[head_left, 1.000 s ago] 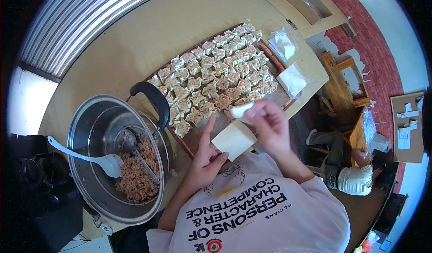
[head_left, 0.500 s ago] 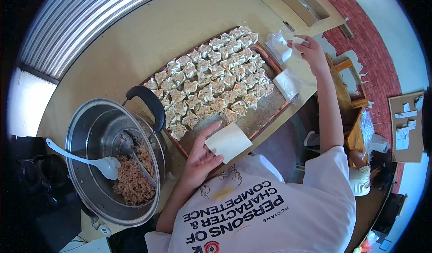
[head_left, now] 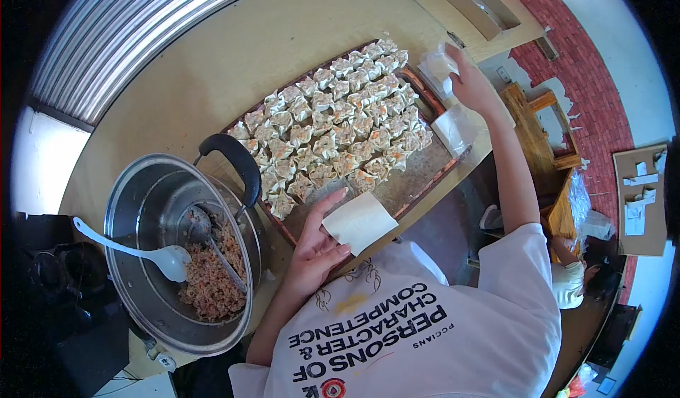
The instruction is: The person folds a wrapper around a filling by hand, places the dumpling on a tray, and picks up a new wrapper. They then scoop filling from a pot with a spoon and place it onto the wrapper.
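My left hand (head_left: pixel 312 253) is closed, holding a square dumpling wrapper (head_left: pixel 360 223) between thumb and fingers at the tray's near edge. My right hand (head_left: pixel 473 85) reaches to a clear plastic pack of wrappers (head_left: pixel 438 71) beyond the tray's right end. Its forefinger and thumb are apart, touching the pack; the other fingers are partly hidden. Rows of filled, open-topped dumplings (head_left: pixel 326 125) cover most of a dark-rimmed tray (head_left: pixel 418 192). At the left, a large steel pot (head_left: pixel 142 256) contains minced filling (head_left: pixel 212 277), a metal spoon (head_left: pixel 225 260) and a white ladle (head_left: pixel 166 262).
Another piece of plastic wrap (head_left: pixel 453 130) lies over the tray's right corner. The pot's black handle (head_left: pixel 234 158) rises beside the tray. A cardboard box (head_left: pixel 482 8) sits at the table's far right. Another person (head_left: pixel 567 285) is at the right, past a wooden stool (head_left: pixel 556 132).
My right hand has moved left and down onto the plastic pack; the small pale wrapper piece at its fingertips no longer shows there. My left hand and its wrapper stay put.
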The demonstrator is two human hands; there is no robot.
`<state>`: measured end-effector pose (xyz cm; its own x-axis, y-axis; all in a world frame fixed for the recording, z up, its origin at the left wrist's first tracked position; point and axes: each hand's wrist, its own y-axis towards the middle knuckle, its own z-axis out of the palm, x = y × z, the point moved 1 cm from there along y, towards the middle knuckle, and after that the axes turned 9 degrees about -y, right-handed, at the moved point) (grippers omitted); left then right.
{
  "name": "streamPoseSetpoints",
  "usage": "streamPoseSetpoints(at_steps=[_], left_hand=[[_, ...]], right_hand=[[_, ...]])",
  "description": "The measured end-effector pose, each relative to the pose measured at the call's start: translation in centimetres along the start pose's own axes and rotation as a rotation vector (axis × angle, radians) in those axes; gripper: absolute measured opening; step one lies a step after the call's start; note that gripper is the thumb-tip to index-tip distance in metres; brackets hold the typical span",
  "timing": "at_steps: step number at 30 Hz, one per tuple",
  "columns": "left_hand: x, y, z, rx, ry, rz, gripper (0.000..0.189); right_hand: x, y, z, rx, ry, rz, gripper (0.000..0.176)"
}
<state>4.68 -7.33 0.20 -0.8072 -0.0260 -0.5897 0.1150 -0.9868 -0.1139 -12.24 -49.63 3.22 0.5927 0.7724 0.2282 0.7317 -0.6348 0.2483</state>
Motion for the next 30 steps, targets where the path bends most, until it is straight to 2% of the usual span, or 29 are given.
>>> streamPoseSetpoints(at_steps=[2, 4, 6, 7, 8, 9, 11, 13, 15, 16, 18, 19, 22, 24, 25, 27, 28, 30], left_hand=[[-0.2, 0.0, 0.4, -0.013, -0.056, -0.037, 0.082], [-0.5, 0.1, 1.0, -0.03, -0.09, -0.024, 0.08], [-0.3, 0.1, 0.9, -0.049, -0.123, -0.01, 0.077], [0.1, 0.2, 0.5, -0.053, -0.043, 0.015, 0.076], [0.3, 0.2, 0.3, -0.057, 0.037, 0.039, 0.074], [0.2, 0.2, 0.4, -0.061, 0.038, 0.043, 0.074], [-0.2, 0.1, 0.8, -0.04, 0.052, -0.019, 0.073], [-0.3, 0.1, 0.8, -0.024, 0.065, -0.019, 0.073], [-0.2, -0.2, 0.7, -0.002, 0.075, -0.027, 0.073], [-0.1, -0.1, 0.6, 0.011, 0.083, -0.008, 0.073], [-0.1, 0.0, 0.4, 0.016, 0.094, 0.026, 0.074], [-0.1, 0.0, 0.4, 0.016, 0.087, 0.01, 0.073], [-0.1, 0.1, 0.5, 0.024, 0.08, -0.014, 0.073], [0.2, 0.0, 0.7, 0.033, 0.085, -0.025, 0.073], [0.2, 0.0, 0.7, 0.028, 0.088, 0.001, 0.072], [0.1, 0.5, 0.6, 0.034, 0.103, 0.04, 0.072], [0.2, 0.2, 0.5, 0.017, 0.1, 0.034, 0.073], [0.2, 0.0, 0.4, -0.004, 0.093, 0.023, 0.074]], right_hand=[[4.0, -1.0, -3.2, -0.16, -0.04, -0.09, 0.045], [7.9, -3.2, -5.3, -0.111, 0.234, -0.038, 0.027], [12.5, -6.4, -6.2, 0.147, 0.583, 0.018, 0.017], [15.5, -7.9, -7.3, 0.279, 0.51, 0.045, 0.02], [17.6, -8.8, -7.1, 0.296, 0.553, 0.009, 0.018], [17.5, -9.0, -6.3, 0.425, 0.655, -0.115, 0.028], [17.5, -7.7, -5.7, 0.538, 0.767, -0.286, 0.043], [16.5, -4.6, -4.0, -0.012, 0.546, -0.145, 0.054], [13.9, 1.9, -2.3, -0.659, -0.068, 0.021, 0.061], [15.6, 1.8, -3.5, -0.661, -0.071, 0.022, 0.061], [18.7, 2.1, -5.3, 0.433, 1.136, 0.032, 0.065], [18.6, 2.5, -5.2, 0.433, 1.139, 0.028, 0.065], [16.2, 6.1, -4.4, 0.539, 0.933, -0.375, 0.059], [9.9, 12.3, 0.4, -0.283, 0.72, 0.226, 0.057], [12.2, 10.7, -0.5, -0.289, 0.722, 0.231, 0.057], [18.0, 7.0, -1.9, -0.059, 0.896, -0.1, 0.05], [19.3, 5.9, -2.3, 0.442, 1.023, -0.481, 0.048], [16.5, 5.0, -3.1, 0.417, 1.01, -0.408, 0.049]])
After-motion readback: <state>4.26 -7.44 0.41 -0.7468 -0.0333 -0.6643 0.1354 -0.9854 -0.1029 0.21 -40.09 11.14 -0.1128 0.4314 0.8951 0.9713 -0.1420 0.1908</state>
